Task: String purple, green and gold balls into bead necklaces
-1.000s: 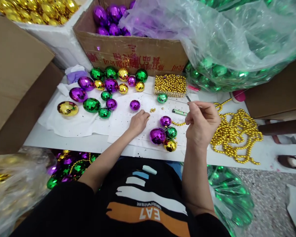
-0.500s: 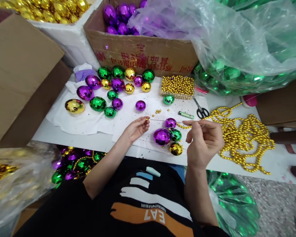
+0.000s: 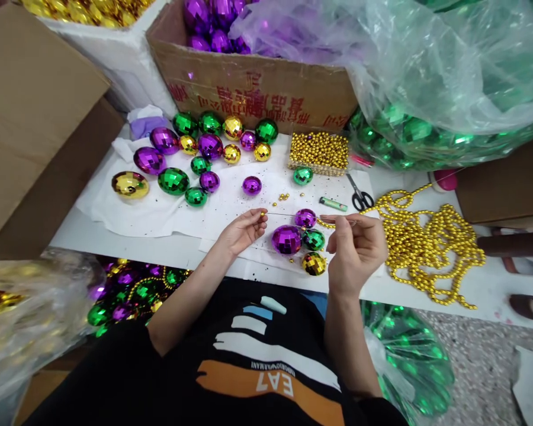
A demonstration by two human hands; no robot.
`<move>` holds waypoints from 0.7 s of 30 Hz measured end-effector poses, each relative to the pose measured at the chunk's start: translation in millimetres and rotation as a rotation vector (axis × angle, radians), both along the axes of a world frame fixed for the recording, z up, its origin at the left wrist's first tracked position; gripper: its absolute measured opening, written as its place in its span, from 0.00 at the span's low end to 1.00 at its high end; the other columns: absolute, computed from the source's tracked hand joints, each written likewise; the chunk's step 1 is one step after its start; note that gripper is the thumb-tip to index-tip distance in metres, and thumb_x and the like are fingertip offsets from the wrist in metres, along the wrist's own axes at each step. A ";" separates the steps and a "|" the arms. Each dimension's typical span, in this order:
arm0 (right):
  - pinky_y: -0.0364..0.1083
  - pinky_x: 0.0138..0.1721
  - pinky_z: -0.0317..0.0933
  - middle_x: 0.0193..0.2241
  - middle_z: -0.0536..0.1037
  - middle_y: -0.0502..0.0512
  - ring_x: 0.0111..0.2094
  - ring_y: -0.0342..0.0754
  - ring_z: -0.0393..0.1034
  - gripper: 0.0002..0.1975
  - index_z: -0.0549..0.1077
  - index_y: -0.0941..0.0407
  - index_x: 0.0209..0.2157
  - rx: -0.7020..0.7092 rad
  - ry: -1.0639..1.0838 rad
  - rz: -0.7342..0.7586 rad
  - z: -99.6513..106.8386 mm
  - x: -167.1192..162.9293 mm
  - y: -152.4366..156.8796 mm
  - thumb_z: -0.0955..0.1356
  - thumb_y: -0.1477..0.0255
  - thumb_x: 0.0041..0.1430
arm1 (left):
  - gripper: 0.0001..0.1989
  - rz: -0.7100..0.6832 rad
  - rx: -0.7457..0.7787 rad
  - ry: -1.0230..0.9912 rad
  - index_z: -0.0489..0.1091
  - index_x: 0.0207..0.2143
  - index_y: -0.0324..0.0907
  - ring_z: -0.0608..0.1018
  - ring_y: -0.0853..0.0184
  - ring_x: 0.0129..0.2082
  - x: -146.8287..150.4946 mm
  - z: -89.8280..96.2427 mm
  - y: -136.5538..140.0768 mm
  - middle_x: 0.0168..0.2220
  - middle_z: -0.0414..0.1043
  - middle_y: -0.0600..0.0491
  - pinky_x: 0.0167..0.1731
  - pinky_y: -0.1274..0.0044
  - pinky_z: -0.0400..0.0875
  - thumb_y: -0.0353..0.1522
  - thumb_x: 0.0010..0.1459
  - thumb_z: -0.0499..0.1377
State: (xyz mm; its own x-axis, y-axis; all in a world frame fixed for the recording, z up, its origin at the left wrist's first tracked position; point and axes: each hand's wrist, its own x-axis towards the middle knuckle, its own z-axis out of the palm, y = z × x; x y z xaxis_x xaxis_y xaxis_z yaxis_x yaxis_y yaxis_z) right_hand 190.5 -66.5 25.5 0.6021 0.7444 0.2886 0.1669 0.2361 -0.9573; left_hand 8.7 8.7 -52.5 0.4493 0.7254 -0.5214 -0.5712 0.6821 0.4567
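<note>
My left hand (image 3: 245,229) pinches a small gold bead (image 3: 262,214) at its fingertips. A long thin needle or wire (image 3: 288,214) stretches from that bead to my right hand (image 3: 357,251), whose thumb and fingers are closed on it. Below the line lies a cluster of shiny faceted balls: a large purple ball (image 3: 286,239), a smaller purple one (image 3: 305,218), a green ball (image 3: 313,239) and a gold ball (image 3: 314,264). A few loose gold beads (image 3: 284,196) rest on the white cloth (image 3: 160,216) beyond my left hand.
Several faceted balls (image 3: 173,181) stand at the left. Behind are a clear box of gold beads (image 3: 318,151) and a carton (image 3: 249,89) of purple balls. A green lighter (image 3: 333,204), scissors (image 3: 362,198) and a heap of gold bead strings (image 3: 430,254) are to the right.
My right hand has come slightly left, closer to my left hand. The gold bead now shows at my left fingertips against the thin line. The whole view has shifted a little.
</note>
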 end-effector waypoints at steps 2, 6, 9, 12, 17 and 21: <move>0.38 0.18 0.53 0.29 0.81 0.49 0.16 0.35 0.58 0.10 0.70 0.57 0.34 -0.012 -0.042 -0.030 -0.3 -1.2 -1.6 0.71 0.66 0.62 | 0.08 -0.005 -0.008 -0.014 0.75 0.37 0.35 0.79 0.74 0.25 0.3 0.1 -0.4 0.28 0.75 0.51 0.26 0.85 0.75 0.21 0.61 0.57; 0.39 0.22 0.59 0.30 0.80 0.50 0.19 0.37 0.64 0.09 0.72 0.57 0.35 -0.003 -0.088 -0.044 -0.8 -3.6 -4.0 0.71 0.66 0.62 | 0.08 0.001 -0.012 -0.025 0.75 0.37 0.35 0.79 0.74 0.25 0.7 0.6 -1.4 0.28 0.75 0.51 0.26 0.85 0.75 0.20 0.61 0.56; 0.41 0.26 0.63 0.30 0.81 0.51 0.23 0.39 0.71 0.07 0.72 0.56 0.36 0.011 -0.081 -0.016 -0.4 -6.5 -4.4 0.70 0.67 0.63 | 0.08 0.005 -0.012 -0.015 0.75 0.37 0.35 0.79 0.74 0.25 0.7 0.8 -2.4 0.28 0.75 0.52 0.26 0.85 0.75 0.20 0.61 0.56; 0.42 0.29 0.67 0.31 0.81 0.52 0.28 0.42 0.75 0.06 0.72 0.56 0.36 0.016 -0.083 0.002 -0.4 -9.2 -4.1 0.70 0.69 0.63 | 0.07 0.000 -0.008 -0.010 0.75 0.37 0.35 0.79 0.74 0.25 0.7 0.9 -3.3 0.28 0.75 0.52 0.26 0.85 0.75 0.20 0.61 0.57; 0.42 0.29 0.68 0.31 0.81 0.52 0.29 0.43 0.77 0.05 0.72 0.56 0.36 0.006 -0.109 0.015 -1.0 -11.4 -4.9 0.70 0.69 0.64 | 0.07 0.004 -0.005 -0.015 0.75 0.37 0.35 0.79 0.74 0.25 1.1 1.6 -4.2 0.28 0.75 0.52 0.25 0.85 0.75 0.21 0.61 0.57; 0.43 0.30 0.68 0.31 0.82 0.52 0.31 0.44 0.78 0.05 0.72 0.56 0.37 0.010 -0.128 0.001 -0.2 -11.6 -6.4 0.70 0.69 0.64 | 0.07 0.009 -0.013 -0.009 0.74 0.36 0.36 0.78 0.74 0.25 0.9 2.1 -4.6 0.28 0.74 0.52 0.25 0.85 0.75 0.21 0.61 0.57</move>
